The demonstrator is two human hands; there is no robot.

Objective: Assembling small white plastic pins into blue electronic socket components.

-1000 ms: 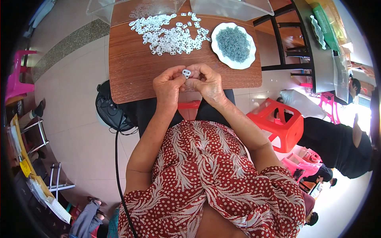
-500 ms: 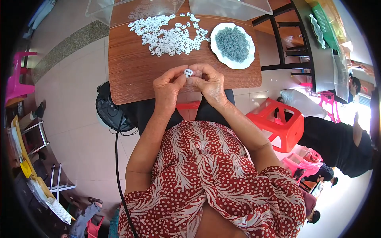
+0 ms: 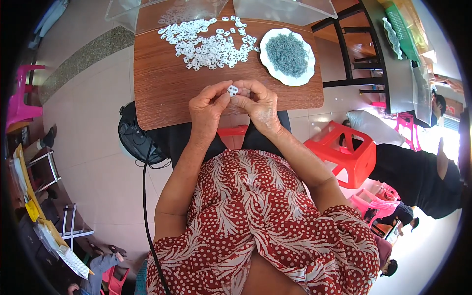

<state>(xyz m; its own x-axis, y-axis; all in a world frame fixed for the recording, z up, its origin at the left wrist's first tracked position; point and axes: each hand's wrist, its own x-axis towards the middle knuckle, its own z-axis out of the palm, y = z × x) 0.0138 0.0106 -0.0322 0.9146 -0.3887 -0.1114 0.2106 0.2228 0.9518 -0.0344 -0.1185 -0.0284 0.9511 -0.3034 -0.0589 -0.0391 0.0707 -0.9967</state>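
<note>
Over the near edge of the brown table (image 3: 162, 93), my left hand (image 3: 208, 103) and my right hand (image 3: 259, 104) meet with thumbs and fingers pinched. Between them they grip a small white plastic piece with dark holes (image 3: 232, 90); whether it is one piece or two pressed together I cannot tell. Beyond my hands lies a loose heap of similar white two-holed plastic pieces (image 3: 209, 51). To the right, a white scalloped plate (image 3: 307, 74) bears a mound of small, thin grey-green pieces (image 3: 287, 54), too fine to name, perhaps screws.
Clear plastic bins (image 3: 285, 11) stand along the table's far edge. A red plastic stool (image 3: 351, 155) is at my right, a black bag (image 3: 140, 135) with a cable at my left. Other people (image 3: 418, 177) are at the right, away from my table.
Both hands stay in nearly the same place, still pinching the white piece, with only a slight shift of the fingers. The heap and plate look the same.
</note>
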